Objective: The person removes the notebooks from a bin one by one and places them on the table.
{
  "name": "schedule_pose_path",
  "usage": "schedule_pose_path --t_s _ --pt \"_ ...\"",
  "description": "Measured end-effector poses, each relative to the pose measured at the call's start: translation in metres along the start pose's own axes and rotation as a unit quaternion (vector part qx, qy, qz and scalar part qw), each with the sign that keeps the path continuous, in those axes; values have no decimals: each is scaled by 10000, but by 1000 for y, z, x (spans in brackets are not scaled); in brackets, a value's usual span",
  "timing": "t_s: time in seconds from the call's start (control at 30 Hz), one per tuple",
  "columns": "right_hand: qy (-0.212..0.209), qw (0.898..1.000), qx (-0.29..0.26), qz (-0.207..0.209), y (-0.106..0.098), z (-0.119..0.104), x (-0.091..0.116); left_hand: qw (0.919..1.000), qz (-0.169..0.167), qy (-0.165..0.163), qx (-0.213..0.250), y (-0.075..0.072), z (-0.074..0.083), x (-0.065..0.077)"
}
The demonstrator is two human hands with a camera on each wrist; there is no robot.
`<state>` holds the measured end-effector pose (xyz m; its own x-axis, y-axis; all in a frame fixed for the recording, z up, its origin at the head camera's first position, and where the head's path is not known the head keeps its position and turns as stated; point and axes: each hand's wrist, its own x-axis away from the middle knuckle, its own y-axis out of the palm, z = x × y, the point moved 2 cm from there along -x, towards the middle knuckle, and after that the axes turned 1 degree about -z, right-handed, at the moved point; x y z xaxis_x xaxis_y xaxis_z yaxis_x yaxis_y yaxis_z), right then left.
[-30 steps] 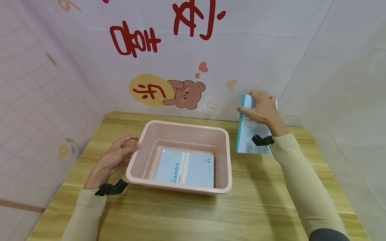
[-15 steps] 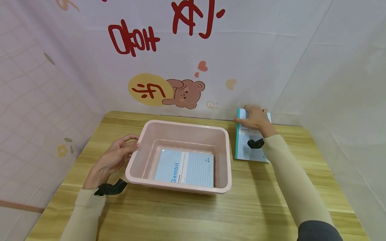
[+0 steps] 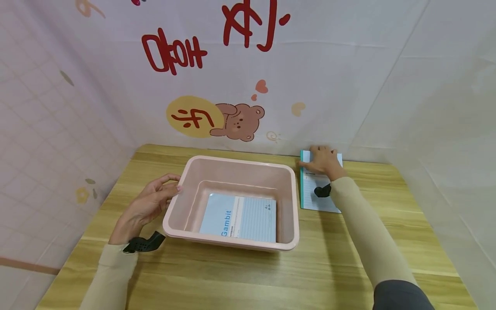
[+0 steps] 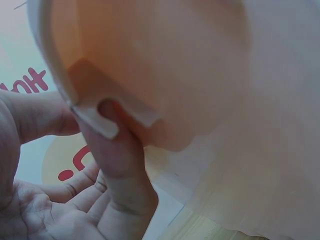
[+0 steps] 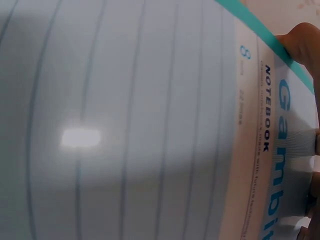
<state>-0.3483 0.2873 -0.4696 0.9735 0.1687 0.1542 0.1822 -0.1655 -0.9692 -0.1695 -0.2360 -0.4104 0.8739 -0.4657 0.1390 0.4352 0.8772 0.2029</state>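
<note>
Spanning the notebook (image 3: pixel 313 181) near its far end, right-hand fingers (image 3: pixel 315 150) grip it.

Right grip (image 3: pixel 322 162) and notebook (image 3: pixel 311 187) now lower down, nearer the pink basin (image 3: pixel 228 241).

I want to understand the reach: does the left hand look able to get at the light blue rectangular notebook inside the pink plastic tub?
Probably yes: the tub is open on top and nothing covers this notebook. The left hand pinches the rim, so its fingers would likely need to let go first.
</note>
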Motion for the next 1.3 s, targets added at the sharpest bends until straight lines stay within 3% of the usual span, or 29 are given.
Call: schedule_pose_path --t_s 0.43,0.7,1.0,1.3 --pt "-177 9993 -149 298 16 0 6 9998 -80 91 181 0 -1 0" --pt "-424 9979 -244 431 19 0 14 10000 27 14 27 1 -3 -1" --pt "-675 9948 -412 650 12 0 25 9999 -51 55 70 0 -2 -1" --pt "-1009 9892 -498 940 -12 -15 41 10000 -11 28 5 1 -2 0"
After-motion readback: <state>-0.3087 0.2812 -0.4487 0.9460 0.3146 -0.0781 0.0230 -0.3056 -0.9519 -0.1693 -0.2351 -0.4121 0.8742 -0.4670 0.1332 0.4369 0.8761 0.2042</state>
